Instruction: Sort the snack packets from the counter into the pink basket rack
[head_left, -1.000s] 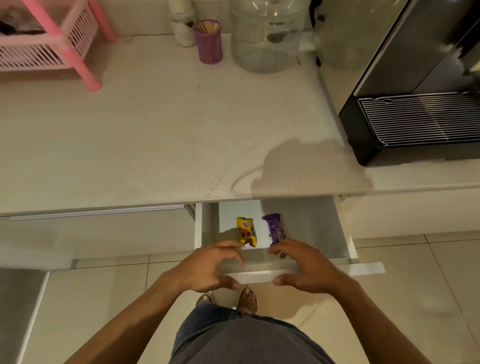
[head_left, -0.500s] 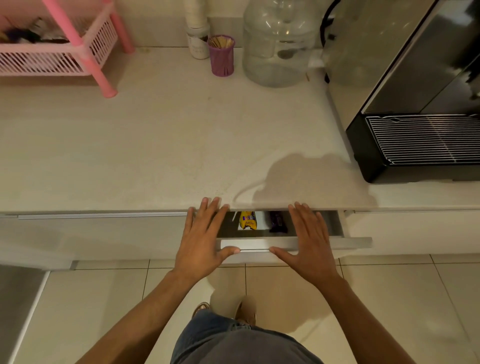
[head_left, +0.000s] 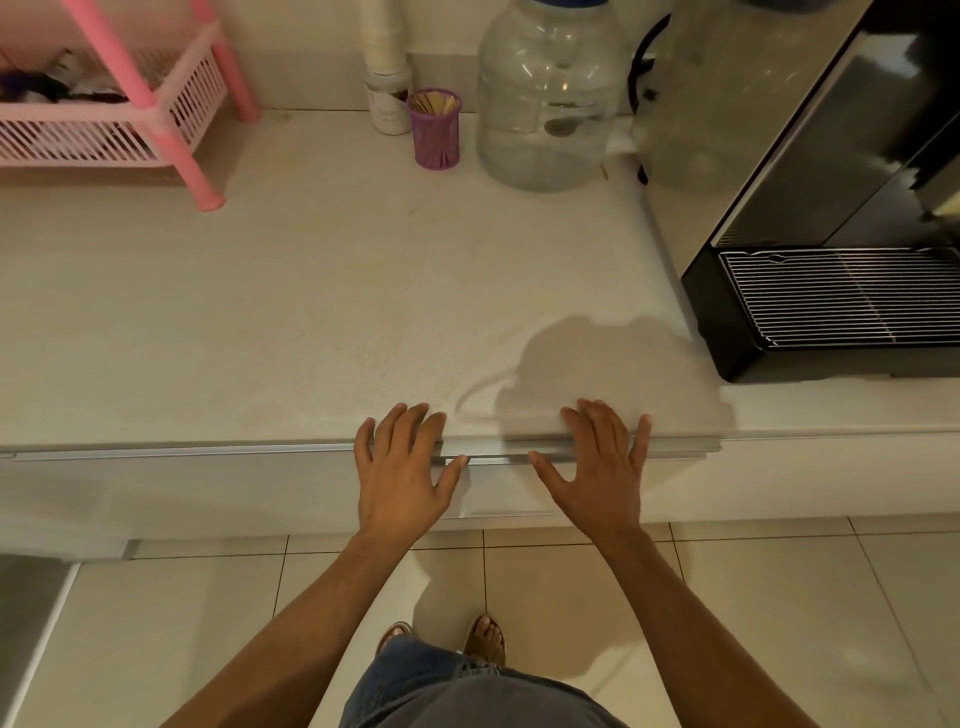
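Bare forearms, grey shirt (head_left: 483, 701), sandals (head_left: 485, 639)

Both hands lie flat, fingers straight and spread, against the closed drawer front (head_left: 498, 493) under the desk (head_left: 260, 322) edge. The left grip (head_left: 402, 467) and right grip (head_left: 602, 467) sit side by side, apart, thumbs pointing toward each other along the metal handle strip (head_left: 498, 457). Far beyond the left grip stands the pink basket rack (head_left: 104, 124), dark packets inside. Beyond and between the grips are a purple toothpick cup (head_left: 435, 130) and a clear water jug (head_left: 550, 98). Beyond the right grip sits a dispenser (head_left: 810, 208).
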